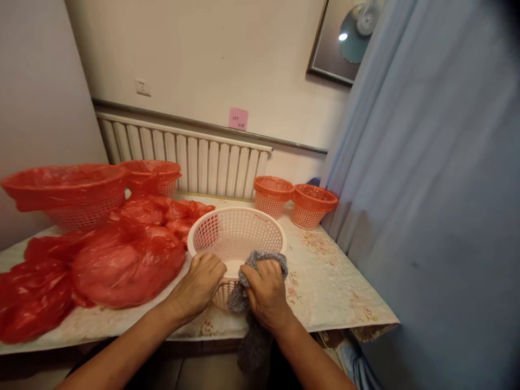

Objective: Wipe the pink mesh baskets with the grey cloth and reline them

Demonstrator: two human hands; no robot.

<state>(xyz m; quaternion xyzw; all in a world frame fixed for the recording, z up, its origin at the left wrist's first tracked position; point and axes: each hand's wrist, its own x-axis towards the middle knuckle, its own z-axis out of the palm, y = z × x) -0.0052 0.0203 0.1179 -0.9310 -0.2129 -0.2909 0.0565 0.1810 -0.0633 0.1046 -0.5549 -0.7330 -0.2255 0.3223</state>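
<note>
A pinkish-white perforated plastic basket [239, 223] stands near the front edge of the table, with nothing visible inside it. My left hand [201, 281] is closed on the near left part of its rim. In my right hand [268, 292] a grey fuzzy cloth [255, 262] is bunched up, pressed over the near right part of the rim. Part of the cloth drapes down outside the basket, and a darker end hangs below the table edge.
Red plastic bags [130, 265] lie heaped at the left. Behind them stand two baskets lined with red bags [85, 187], [156, 168]. Two smaller red-lined baskets [273, 187], [312, 197] are at the back right. A radiator [199, 162] is behind the table [325, 292]; a blue curtain [422, 179] hangs at the right.
</note>
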